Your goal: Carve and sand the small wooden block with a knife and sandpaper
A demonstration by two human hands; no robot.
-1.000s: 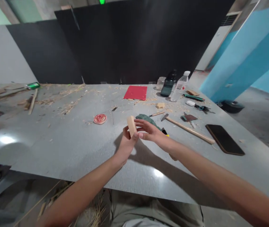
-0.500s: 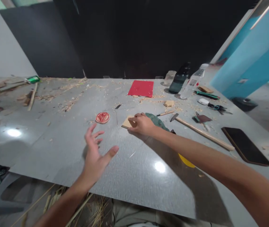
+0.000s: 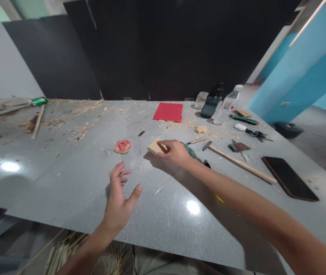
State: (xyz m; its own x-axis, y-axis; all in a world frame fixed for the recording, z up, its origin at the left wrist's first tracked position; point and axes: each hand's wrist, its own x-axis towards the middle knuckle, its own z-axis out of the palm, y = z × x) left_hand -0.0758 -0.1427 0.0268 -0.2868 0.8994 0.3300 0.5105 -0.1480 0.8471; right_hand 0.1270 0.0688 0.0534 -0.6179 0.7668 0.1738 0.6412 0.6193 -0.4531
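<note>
My right hand grips a pale rectangular wood block between thumb and fingers, just above the grey tabletop. The block's right part is hidden by the hand. Palm turned inward, my left hand hovers over the table nearer to me with its fingers apart and nothing in it. Beyond its fingertips lies a round wooden disc with a red design on its face. A dark green cloth-like thing shows partly behind my right hand and wrist.
A hammer, a black phone, keys and a utility knife lie to the right. Bottles, a glass and a red sheet are at the back. Wood shavings and sticks litter the left.
My right hand has raised the wood block slightly off the table, showing its thickness and a shadow under it. My left hand stays open, a little farther right. The view has shifted.
</note>
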